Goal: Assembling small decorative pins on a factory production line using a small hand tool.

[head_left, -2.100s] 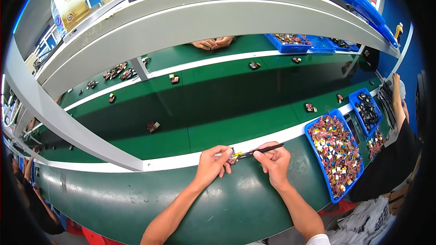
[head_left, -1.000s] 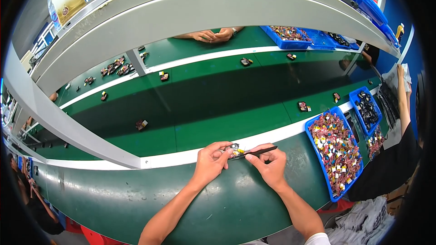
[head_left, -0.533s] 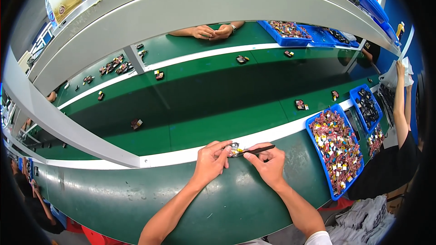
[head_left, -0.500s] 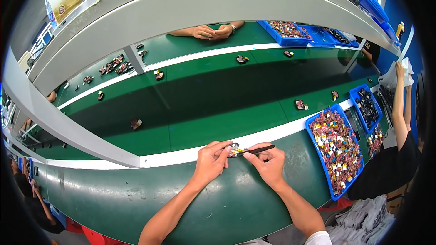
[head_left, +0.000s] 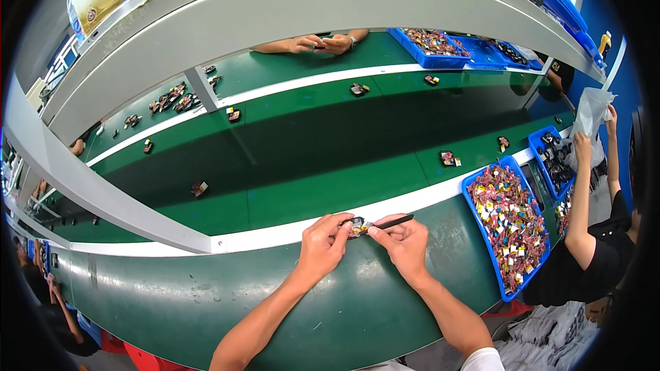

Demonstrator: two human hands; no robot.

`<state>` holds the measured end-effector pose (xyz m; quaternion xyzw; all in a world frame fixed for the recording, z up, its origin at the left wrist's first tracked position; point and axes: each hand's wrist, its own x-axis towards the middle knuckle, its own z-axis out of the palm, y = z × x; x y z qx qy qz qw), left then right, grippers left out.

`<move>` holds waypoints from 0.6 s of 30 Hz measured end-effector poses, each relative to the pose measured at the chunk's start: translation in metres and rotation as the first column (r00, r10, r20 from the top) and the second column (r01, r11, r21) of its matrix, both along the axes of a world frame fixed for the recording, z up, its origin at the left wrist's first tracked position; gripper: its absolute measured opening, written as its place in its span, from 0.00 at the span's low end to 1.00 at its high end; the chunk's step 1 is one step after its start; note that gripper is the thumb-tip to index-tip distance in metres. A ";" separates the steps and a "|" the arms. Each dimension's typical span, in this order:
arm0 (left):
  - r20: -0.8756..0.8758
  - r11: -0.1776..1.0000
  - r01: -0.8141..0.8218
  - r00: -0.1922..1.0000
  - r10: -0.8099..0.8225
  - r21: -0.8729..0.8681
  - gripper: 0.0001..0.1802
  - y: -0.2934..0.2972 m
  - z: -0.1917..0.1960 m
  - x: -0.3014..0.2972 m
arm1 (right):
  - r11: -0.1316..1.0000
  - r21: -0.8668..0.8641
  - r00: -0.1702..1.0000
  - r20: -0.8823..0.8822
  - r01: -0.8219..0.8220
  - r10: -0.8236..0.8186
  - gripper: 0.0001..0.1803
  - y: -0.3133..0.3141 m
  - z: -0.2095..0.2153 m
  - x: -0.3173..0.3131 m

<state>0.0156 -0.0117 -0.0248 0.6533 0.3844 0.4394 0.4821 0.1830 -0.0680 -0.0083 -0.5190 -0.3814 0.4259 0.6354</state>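
My left hand (head_left: 320, 246) pinches a small black assembly (head_left: 357, 226) with yellow, white and reddish bits between thumb and fingers, over the white rail at the bench edge. My right hand (head_left: 405, 246) grips a slim black tool (head_left: 394, 221), perhaps tweezers, whose pale tip meets the right side of the assembly. Fingertips partly cover both things. Both forearms reach across the dark green bench (head_left: 206, 295).
Beyond the rail runs a green belt (head_left: 309, 196) carrying scattered small assemblies (head_left: 449, 159). At right are a blue tray (head_left: 509, 295) heaped with parts and a second blue tray (head_left: 533, 139) of black pieces. A co-worker (head_left: 584, 254) holds a plastic bag (head_left: 592, 113). A grey beam (head_left: 330, 0) spans overhead.
The assemblies on the belt have shifted slightly left. My right hand has turned the tool a little, showing its pale tip. The co-worker at right has brought the bag leftward, over the smaller tray.
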 end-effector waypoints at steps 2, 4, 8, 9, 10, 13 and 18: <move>-0.003 0.999 -0.006 1.000 0.006 0.036 0.10 -0.002 0.002 0.001 | 0.998 -0.060 1.000 -0.006 -0.021 0.021 0.09 -0.001 0.000 0.002; -0.006 0.997 -0.009 1.000 0.009 0.071 0.10 -0.003 0.005 0.002 | 0.999 -0.032 1.000 -0.005 -0.030 0.029 0.09 -0.001 -0.003 0.003; 0.009 0.997 -0.011 1.000 0.011 0.079 0.10 -0.004 0.005 0.003 | 0.999 -0.010 0.999 -0.010 -0.039 0.039 0.10 0.000 -0.005 0.003; 0.015 0.996 -0.011 1.000 0.010 0.089 0.10 -0.004 0.005 0.003 | 0.999 -0.010 0.999 -0.010 -0.038 0.038 0.10 0.000 -0.005 0.003; 0.015 0.996 -0.010 1.000 0.009 0.088 0.10 -0.004 0.005 0.003 | 0.999 -0.007 0.999 -0.005 -0.036 0.036 0.10 0.000 -0.004 0.004; 0.008 0.997 -0.005 1.000 0.004 0.078 0.10 -0.003 0.006 0.000 | 0.999 -0.015 0.999 0.001 -0.041 0.041 0.10 0.000 -0.004 0.004; 0.141 0.967 0.116 0.986 -0.085 -0.229 0.12 0.002 0.007 -0.004 | 0.998 -0.032 0.999 -0.002 -0.052 0.052 0.10 0.000 -0.001 0.008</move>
